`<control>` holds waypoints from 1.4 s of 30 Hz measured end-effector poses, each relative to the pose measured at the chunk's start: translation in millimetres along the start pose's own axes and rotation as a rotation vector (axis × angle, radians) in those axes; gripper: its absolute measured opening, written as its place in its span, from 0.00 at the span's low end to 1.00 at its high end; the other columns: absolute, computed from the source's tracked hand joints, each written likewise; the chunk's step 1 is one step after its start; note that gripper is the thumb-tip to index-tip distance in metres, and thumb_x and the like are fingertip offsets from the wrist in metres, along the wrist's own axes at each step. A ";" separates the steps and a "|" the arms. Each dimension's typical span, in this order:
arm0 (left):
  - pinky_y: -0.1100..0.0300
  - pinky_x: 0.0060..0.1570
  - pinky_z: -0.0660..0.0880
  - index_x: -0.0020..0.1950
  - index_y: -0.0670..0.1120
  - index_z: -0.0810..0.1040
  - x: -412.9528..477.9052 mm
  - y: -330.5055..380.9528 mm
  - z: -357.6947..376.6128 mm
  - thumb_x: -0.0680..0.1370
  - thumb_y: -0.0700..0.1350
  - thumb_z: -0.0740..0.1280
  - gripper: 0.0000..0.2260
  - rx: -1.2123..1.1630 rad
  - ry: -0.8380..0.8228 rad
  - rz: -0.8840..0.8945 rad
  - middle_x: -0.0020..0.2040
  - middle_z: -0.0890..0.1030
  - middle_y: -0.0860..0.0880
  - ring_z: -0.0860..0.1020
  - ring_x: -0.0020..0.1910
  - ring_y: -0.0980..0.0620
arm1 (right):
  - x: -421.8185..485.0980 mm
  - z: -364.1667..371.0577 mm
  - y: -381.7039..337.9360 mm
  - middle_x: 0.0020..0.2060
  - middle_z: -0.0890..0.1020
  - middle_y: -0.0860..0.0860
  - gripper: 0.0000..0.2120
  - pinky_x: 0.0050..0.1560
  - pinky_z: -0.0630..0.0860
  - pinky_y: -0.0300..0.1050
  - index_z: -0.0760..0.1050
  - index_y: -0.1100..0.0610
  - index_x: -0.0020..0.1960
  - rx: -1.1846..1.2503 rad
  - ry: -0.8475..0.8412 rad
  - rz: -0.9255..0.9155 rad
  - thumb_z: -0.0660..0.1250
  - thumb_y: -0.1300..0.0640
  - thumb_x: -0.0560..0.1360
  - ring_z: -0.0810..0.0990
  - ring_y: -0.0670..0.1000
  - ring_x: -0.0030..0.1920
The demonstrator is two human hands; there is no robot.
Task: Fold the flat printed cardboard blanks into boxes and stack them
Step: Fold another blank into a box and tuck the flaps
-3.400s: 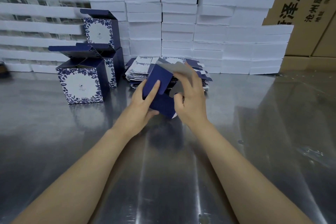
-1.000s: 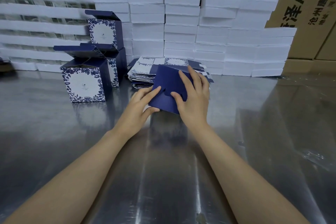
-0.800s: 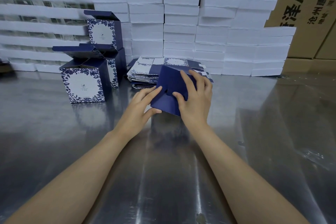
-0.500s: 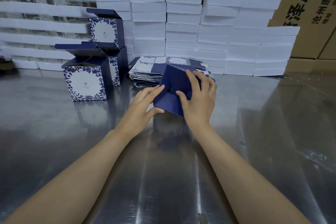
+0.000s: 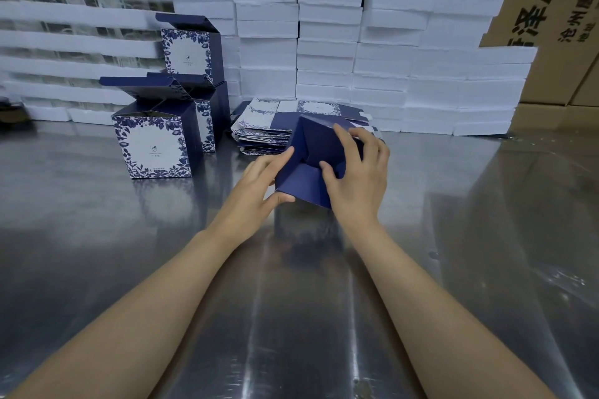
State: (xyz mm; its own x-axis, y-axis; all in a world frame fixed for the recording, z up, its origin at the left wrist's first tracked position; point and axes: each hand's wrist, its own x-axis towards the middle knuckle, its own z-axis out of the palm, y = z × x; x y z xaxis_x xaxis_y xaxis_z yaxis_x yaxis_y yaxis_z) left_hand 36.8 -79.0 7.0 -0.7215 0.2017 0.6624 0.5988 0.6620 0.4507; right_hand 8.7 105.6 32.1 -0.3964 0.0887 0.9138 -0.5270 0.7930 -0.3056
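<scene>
A dark blue box [image 5: 311, 165] being formed sits tilted between my hands at the table's middle, its bottom flaps facing me. My left hand [image 5: 259, 181] grips its left lower corner, thumb under the edge. My right hand [image 5: 359, 172] wraps over its right side, thumb pressing on the flaps. Behind it lies a pile of flat printed blanks [image 5: 275, 126]. To the left stand three folded blue-and-white boxes with open lids: one in front [image 5: 152, 142], one behind it [image 5: 207, 116], and one on top [image 5: 191, 48].
The shiny metal table [image 5: 291, 301] stretches toward me. White foam trays [image 5: 372, 52] are stacked in rows along the back and left. Brown shipping cartons [image 5: 551, 10] stand behind them at the right.
The bottom flaps, loose and spread earlier, are folded in. My hands have kept hold and turned the box a little to the right, my right thumb now pressing into the flaps.
</scene>
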 end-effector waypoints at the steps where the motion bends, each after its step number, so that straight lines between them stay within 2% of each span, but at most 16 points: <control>1: 0.76 0.60 0.61 0.76 0.59 0.57 0.0 0.3 -0.1 0.77 0.44 0.70 0.33 -0.004 -0.001 -0.002 0.62 0.67 0.58 0.68 0.60 0.57 | 0.0 0.2 -0.1 0.59 0.78 0.57 0.27 0.50 0.78 0.55 0.77 0.56 0.64 -0.003 0.004 0.000 0.76 0.63 0.65 0.65 0.54 0.58; 6: 0.75 0.61 0.62 0.77 0.58 0.57 -0.3 -0.6 0.3 0.77 0.44 0.70 0.33 -0.019 -0.013 -0.004 0.62 0.67 0.58 0.68 0.62 0.57 | -0.2 0.7 2.5 0.59 0.78 0.57 0.28 0.48 0.79 0.56 0.77 0.56 0.65 -0.010 -0.004 -0.010 0.76 0.63 0.66 0.65 0.54 0.59; 11: 0.77 0.59 0.62 0.76 0.62 0.55 -0.2 -4.7 0.7 0.77 0.44 0.70 0.34 -0.012 -0.006 -0.004 0.60 0.65 0.64 0.66 0.60 0.65 | -0.5 1.1 3.1 0.61 0.76 0.56 0.27 0.47 0.79 0.55 0.75 0.56 0.66 0.037 -0.039 -0.031 0.74 0.64 0.68 0.65 0.55 0.61; 13: 0.76 0.59 0.63 0.75 0.64 0.53 -0.8 -7.2 0.5 0.78 0.42 0.69 0.35 -0.016 -0.009 -0.025 0.61 0.63 0.67 0.65 0.60 0.67 | -0.9 0.0 3.2 0.63 0.74 0.55 0.26 0.56 0.77 0.56 0.72 0.56 0.69 0.218 -0.054 0.011 0.69 0.64 0.72 0.67 0.54 0.64; 15: 0.73 0.62 0.64 0.76 0.62 0.54 -1.3 -9.6 0.8 0.80 0.41 0.66 0.32 -0.023 -0.018 -0.042 0.65 0.63 0.64 0.65 0.65 0.63 | -2.0 -0.7 1.9 0.68 0.70 0.55 0.27 0.64 0.71 0.59 0.64 0.56 0.74 0.456 -0.044 0.154 0.63 0.65 0.75 0.68 0.55 0.68; 17: 0.66 0.67 0.65 0.76 0.60 0.55 -1.9 -10.4 1.7 0.81 0.40 0.64 0.29 -0.019 -0.039 -0.064 0.69 0.61 0.59 0.64 0.68 0.58 | -3.3 0.1 0.2 0.73 0.66 0.55 0.29 0.70 0.65 0.59 0.57 0.55 0.76 0.566 -0.038 0.318 0.58 0.63 0.76 0.64 0.54 0.73; 20: 0.59 0.70 0.65 0.77 0.59 0.54 -2.8 -7.5 4.6 0.81 0.39 0.63 0.31 -0.051 -0.079 -0.103 0.73 0.61 0.58 0.65 0.69 0.60 | -6.0 3.2 0.9 0.75 0.64 0.49 0.28 0.73 0.61 0.55 0.58 0.54 0.77 0.665 -0.151 0.483 0.53 0.57 0.77 0.62 0.47 0.74; 24: 0.63 0.67 0.65 0.78 0.60 0.41 -2.4 -2.0 7.7 0.80 0.45 0.65 0.38 -0.191 -0.063 -0.208 0.76 0.56 0.59 0.65 0.71 0.60 | -13.3 9.3 3.4 0.72 0.67 0.43 0.25 0.74 0.61 0.48 0.62 0.52 0.76 0.677 -0.273 0.455 0.52 0.54 0.79 0.64 0.41 0.72; 27: 0.56 0.71 0.65 0.79 0.53 0.37 2.0 1.9 6.8 0.81 0.47 0.63 0.38 -0.388 0.031 -0.364 0.77 0.57 0.55 0.62 0.74 0.57 | -14.7 12.1 3.5 0.71 0.67 0.40 0.24 0.74 0.60 0.43 0.63 0.50 0.75 0.654 -0.279 0.441 0.52 0.52 0.79 0.63 0.39 0.72; 30: 0.50 0.74 0.60 0.79 0.53 0.41 4.7 2.3 3.8 0.83 0.53 0.57 0.31 -0.432 0.082 -0.483 0.74 0.60 0.55 0.61 0.75 0.55 | -13.0 11.7 5.0 0.73 0.63 0.37 0.23 0.68 0.54 0.28 0.61 0.44 0.75 0.549 -0.370 0.356 0.51 0.47 0.80 0.57 0.31 0.70; 32: 0.49 0.75 0.57 0.79 0.56 0.49 2.8 -0.7 3.3 0.83 0.56 0.53 0.26 -0.377 0.078 -0.482 0.75 0.60 0.58 0.59 0.74 0.59 | -14.3 12.0 6.4 0.75 0.61 0.42 0.21 0.65 0.55 0.27 0.63 0.45 0.74 0.500 -0.440 0.294 0.53 0.49 0.81 0.55 0.28 0.68; 35: 0.47 0.72 0.64 0.71 0.61 0.65 2.2 -2.3 2.2 0.82 0.61 0.51 0.18 -0.460 0.104 -0.492 0.69 0.69 0.58 0.68 0.69 0.58 | -14.7 9.8 6.1 0.74 0.63 0.50 0.18 0.69 0.62 0.36 0.69 0.54 0.69 0.571 -0.388 0.278 0.58 0.58 0.80 0.59 0.34 0.69; 37: 0.49 0.66 0.71 0.59 0.55 0.72 4.6 0.7 0.1 0.82 0.59 0.52 0.14 -0.570 0.174 -0.458 0.59 0.78 0.55 0.75 0.60 0.56 | -12.6 6.1 6.8 0.72 0.65 0.51 0.17 0.68 0.65 0.34 0.71 0.58 0.64 0.668 -0.339 0.251 0.60 0.64 0.76 0.63 0.37 0.69; 38: 0.52 0.63 0.74 0.54 0.52 0.74 6.1 2.7 -1.5 0.83 0.55 0.52 0.14 -0.619 0.229 -0.432 0.54 0.81 0.57 0.77 0.56 0.56 | -11.4 4.7 8.0 0.71 0.65 0.52 0.17 0.66 0.66 0.34 0.72 0.58 0.60 0.700 -0.331 0.218 0.60 0.69 0.73 0.65 0.38 0.69; 40: 0.56 0.57 0.76 0.44 0.45 0.77 9.6 3.6 -6.1 0.85 0.48 0.52 0.18 -0.644 0.327 -0.428 0.50 0.83 0.56 0.79 0.54 0.51 | -10.7 5.0 9.6 0.68 0.66 0.52 0.17 0.65 0.67 0.36 0.73 0.61 0.50 0.683 -0.335 0.140 0.60 0.76 0.66 0.66 0.42 0.70; 42: 0.56 0.54 0.76 0.32 0.42 0.76 11.0 2.4 -10.3 0.85 0.45 0.53 0.24 -0.646 0.401 -0.451 0.48 0.84 0.49 0.81 0.52 0.47 | -12.6 8.4 11.7 0.65 0.68 0.51 0.15 0.60 0.68 0.33 0.74 0.63 0.39 0.676 -0.323 0.155 0.56 0.79 0.63 0.69 0.43 0.68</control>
State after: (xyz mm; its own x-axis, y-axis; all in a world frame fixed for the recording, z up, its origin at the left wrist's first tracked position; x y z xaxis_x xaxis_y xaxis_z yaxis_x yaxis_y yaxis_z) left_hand 33.8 -82.7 21.5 -0.8328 -0.3285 0.4455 0.4538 0.0557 0.8894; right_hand 1.2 108.7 14.8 -0.6488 -0.0944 0.7551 -0.7515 0.2356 -0.6162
